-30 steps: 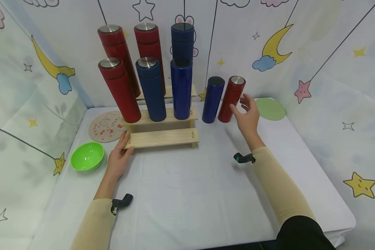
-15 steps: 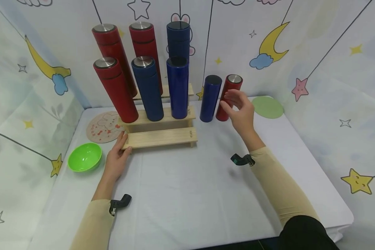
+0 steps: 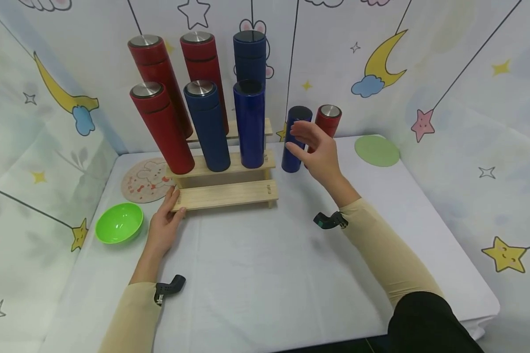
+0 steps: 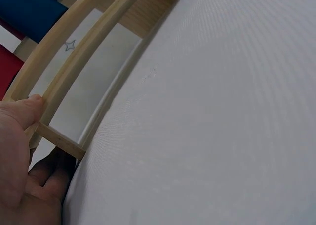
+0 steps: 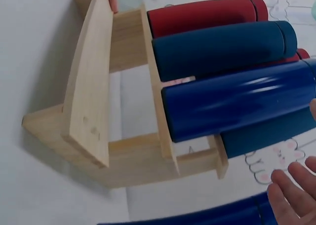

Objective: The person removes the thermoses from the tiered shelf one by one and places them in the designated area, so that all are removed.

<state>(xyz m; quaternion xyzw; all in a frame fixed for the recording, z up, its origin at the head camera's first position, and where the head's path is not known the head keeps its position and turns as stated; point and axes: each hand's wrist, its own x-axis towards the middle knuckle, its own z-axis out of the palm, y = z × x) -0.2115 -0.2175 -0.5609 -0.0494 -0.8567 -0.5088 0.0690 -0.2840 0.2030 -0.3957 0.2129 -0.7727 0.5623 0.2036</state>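
My left hand grips the left end of a stepped wooden rack, thumb on the front step and fingers around the end piece. The rack's middle step bears a red thermos, a matte blue thermos and a glossy blue one. Behind them stand two red ones and a blue one on the top step. My right hand, fingers bent and apart with nothing in them, overlaps a glossy blue thermos on the table. Beside that stands a red thermos, partly hidden by the hand.
A green bowl sits left of my left hand. A round bunny-printed mat lies behind it, and a green round mat lies at the back right. A patterned cloth backdrop closes off the back and sides.
My right hand has moved left, from beside the red thermos, across it, to in front of the glossy blue one. My left hand stays on the rack. The head view has shifted slightly.
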